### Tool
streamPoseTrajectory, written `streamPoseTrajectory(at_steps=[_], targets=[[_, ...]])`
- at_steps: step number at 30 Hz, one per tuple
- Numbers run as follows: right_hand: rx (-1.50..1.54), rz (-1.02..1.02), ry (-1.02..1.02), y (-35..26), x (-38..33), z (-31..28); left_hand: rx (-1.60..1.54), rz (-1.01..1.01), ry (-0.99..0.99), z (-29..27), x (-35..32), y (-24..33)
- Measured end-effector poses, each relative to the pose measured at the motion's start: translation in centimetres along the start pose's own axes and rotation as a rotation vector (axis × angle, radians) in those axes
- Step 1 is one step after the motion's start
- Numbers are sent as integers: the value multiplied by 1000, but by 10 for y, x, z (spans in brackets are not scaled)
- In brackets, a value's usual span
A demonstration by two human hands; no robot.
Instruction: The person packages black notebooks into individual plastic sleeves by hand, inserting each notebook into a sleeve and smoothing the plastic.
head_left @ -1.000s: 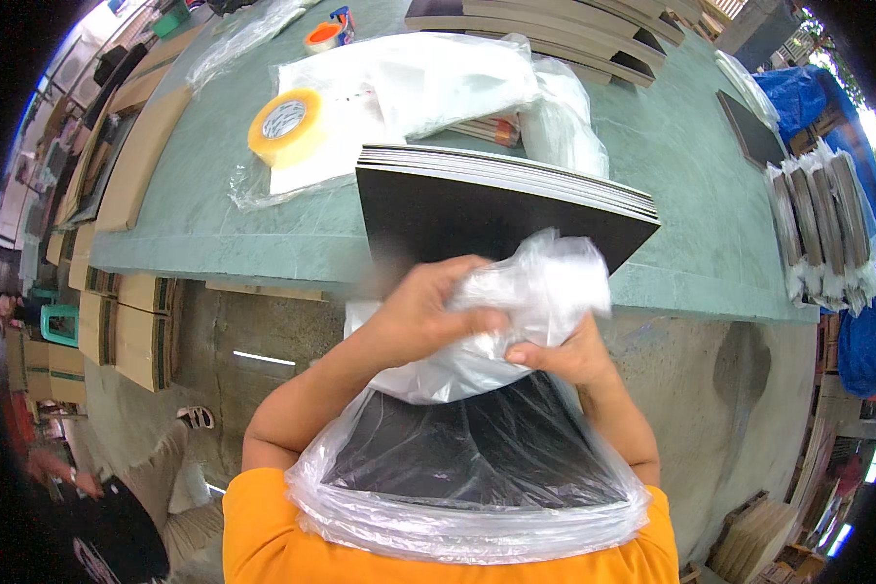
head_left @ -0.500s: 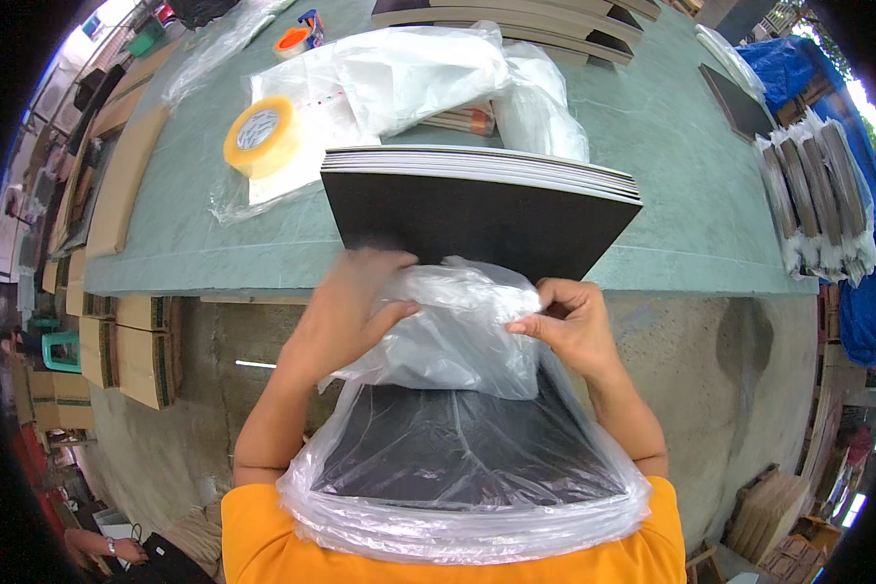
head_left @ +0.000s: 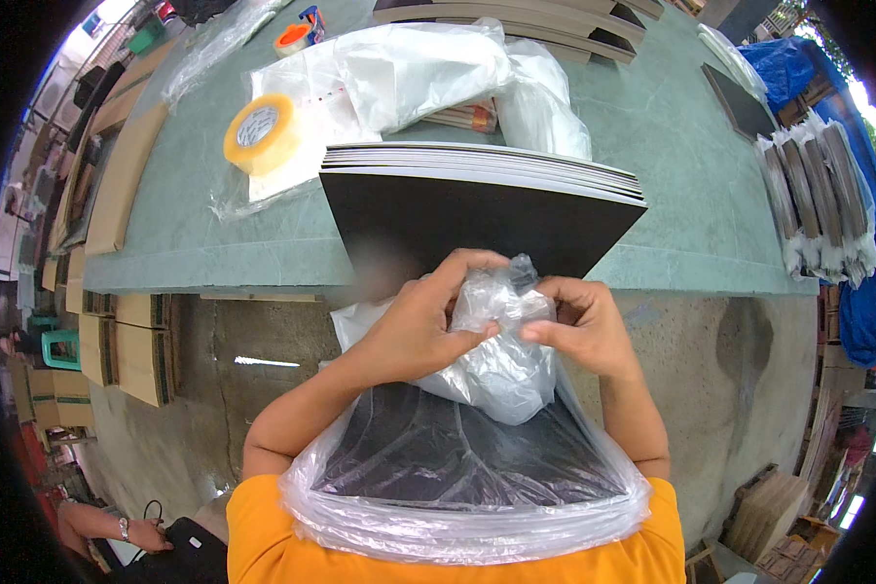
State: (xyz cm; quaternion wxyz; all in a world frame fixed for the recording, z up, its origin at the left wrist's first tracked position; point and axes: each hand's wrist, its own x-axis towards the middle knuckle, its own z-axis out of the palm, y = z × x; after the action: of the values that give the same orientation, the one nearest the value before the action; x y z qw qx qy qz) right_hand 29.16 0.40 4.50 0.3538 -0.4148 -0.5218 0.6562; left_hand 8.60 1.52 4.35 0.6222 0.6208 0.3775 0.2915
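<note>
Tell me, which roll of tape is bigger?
The yellow roll lying left on the green table; the orange roll near the far edge is smaller.

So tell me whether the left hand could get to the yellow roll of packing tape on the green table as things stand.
Probably yes, but not right away: the left hand is gripping the bunched clear plastic bag. The yellow roll of packing tape lies uncovered on the green table, up-left, with nothing between.

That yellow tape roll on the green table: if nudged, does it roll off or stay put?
The yellow tape roll lies flat on its side, partly on clear plastic sheeting, so it would probably slide rather than roll. The film under it may make that slide easy. It looks like a full, thick ring, so likely stiff and fairly dense for its size.
</note>
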Motion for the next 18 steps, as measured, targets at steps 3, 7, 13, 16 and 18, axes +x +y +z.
streamPoseTrajectory(at_steps=[3,7,13,16,18], targets=[[-397,-394,473,6,0,-6,-43,8,20,1,1,-4],[-205,-212,368,-8,-3,-18,-35,83,75,-9,-1,-15],[-434,-321,581,5,-31,-34,-95,62,89,-13,-5,-14],[-545,-347,432,-4,-41,-26,-70,92,90,-12,-3,-17],[-767,-255,116,-3,-48,-24,-114,95,86,-7,-1,-17]])
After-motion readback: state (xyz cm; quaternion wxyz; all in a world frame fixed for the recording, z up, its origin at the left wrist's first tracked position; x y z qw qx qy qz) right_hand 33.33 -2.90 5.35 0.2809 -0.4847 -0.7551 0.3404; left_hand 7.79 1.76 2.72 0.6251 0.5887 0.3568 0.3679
